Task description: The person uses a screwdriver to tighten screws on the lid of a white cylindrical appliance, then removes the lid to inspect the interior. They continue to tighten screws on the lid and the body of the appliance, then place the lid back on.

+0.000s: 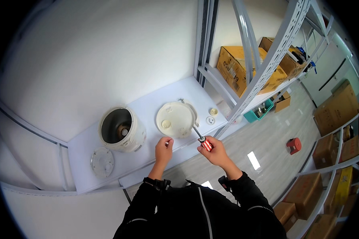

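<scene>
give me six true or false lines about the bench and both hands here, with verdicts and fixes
1. The right hand holds a screwdriver. True.
2. The screwdriver's handle is plain blue. False: it is red and white.
3. The pot stands to the left of the round part. True.
4. The pale disc lies inside the pot. False: the pale disc lies beside it on the table.
5. The left hand is spread flat on the table. False: the left hand's fingers are curled.
6. A red object stands on the floor. True.

There is one screwdriver [202, 138], one white pot [137, 135], one teal bin [250, 116].
</scene>
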The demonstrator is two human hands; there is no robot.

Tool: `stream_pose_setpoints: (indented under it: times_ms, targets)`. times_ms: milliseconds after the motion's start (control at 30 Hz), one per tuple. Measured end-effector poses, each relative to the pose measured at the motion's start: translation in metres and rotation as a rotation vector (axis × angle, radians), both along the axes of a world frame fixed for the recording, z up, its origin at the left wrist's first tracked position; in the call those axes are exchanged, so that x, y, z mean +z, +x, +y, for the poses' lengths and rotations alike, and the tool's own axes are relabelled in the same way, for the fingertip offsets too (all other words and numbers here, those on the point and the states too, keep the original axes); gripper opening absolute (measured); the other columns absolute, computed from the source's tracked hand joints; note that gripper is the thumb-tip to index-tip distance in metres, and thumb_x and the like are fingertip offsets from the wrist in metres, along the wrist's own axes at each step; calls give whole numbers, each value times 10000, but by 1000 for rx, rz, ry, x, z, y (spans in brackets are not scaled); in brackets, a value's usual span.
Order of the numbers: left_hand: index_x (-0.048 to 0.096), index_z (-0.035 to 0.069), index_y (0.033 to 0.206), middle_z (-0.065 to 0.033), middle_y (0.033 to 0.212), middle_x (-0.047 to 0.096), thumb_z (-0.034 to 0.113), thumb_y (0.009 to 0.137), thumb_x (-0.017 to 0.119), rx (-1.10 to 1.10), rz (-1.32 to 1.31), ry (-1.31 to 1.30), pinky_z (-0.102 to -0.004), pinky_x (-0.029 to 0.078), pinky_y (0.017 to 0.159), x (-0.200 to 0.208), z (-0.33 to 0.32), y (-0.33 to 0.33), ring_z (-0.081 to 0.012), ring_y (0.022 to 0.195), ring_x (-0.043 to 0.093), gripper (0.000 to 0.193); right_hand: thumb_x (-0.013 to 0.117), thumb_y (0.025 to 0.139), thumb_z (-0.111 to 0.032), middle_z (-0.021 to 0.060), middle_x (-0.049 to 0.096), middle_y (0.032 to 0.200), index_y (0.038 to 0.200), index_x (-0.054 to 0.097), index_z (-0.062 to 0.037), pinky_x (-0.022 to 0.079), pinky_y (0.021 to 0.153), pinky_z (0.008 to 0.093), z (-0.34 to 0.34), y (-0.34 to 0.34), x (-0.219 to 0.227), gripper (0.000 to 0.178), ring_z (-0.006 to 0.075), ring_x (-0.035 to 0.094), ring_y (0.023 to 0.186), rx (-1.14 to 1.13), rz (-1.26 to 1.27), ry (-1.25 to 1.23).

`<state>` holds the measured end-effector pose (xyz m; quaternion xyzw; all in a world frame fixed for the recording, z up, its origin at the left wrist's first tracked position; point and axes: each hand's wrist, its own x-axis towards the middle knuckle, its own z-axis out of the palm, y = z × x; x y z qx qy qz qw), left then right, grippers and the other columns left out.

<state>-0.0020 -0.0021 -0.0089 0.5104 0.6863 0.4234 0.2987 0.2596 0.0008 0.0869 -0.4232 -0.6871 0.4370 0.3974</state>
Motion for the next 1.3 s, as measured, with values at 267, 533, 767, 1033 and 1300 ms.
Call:
stream_pose_setpoints:
  times_ms: [267, 533, 767, 1033, 1300]
  targets:
    - [664, 12, 1193, -91, 1069, 749, 140, 1090, 629, -195, -848, 240, -347, 593, 862, 85, -1, 35, -180, 936, 724, 168, 772, 926, -82, 88, 715, 1016, 1279, 662, -31, 553, 777, 308, -9, 13, 8, 374, 164, 681, 884, 91, 45, -33]
    - [657, 15, 1201, -84, 1070, 728, 134, 1093, 626, -191, -919, 271, -362, 599, 935, 98, -8, 42, -181, 961, 720, 164, 789, 895, -66, 112, 683, 944, 1281, 708, -41, 513, 719, 348, -6, 26, 15, 396, 263, 656, 834, 139, 0, 95]
    - [665, 6, 1191, -67, 1038, 716, 139, 1086, 643, -179, -942, 254, -347, 601, 907, 93, -13, 45, -162, 945, 713, 170, 794, 882, -58, 109, 676, 929, 1279, 736, -68, 522, 686, 347, -8, 30, 29, 400, 256, 653, 807, 125, -66, 138]
    - [665, -17, 1188, -79, 1030, 722, 135, 1090, 633, -145, -778, 206, -342, 603, 907, 94, -11, 48, -161, 928, 716, 184, 800, 892, -75, 83, 697, 924, 1281, 734, -54, 530, 655, 341, -6, 38, 34, 395, 230, 665, 738, 63, -178, 257]
    - [636, 9, 1212, -65, 1053, 709, 162, 1121, 574, -183, -822, 284, -359, 581, 933, 94, -9, 49, -154, 977, 691, 188, 794, 940, -103, 12, 734, 1022, 1341, 672, -30, 547, 682, 282, -11, 39, 41, 426, 101, 666, 810, 287, 196, -460]
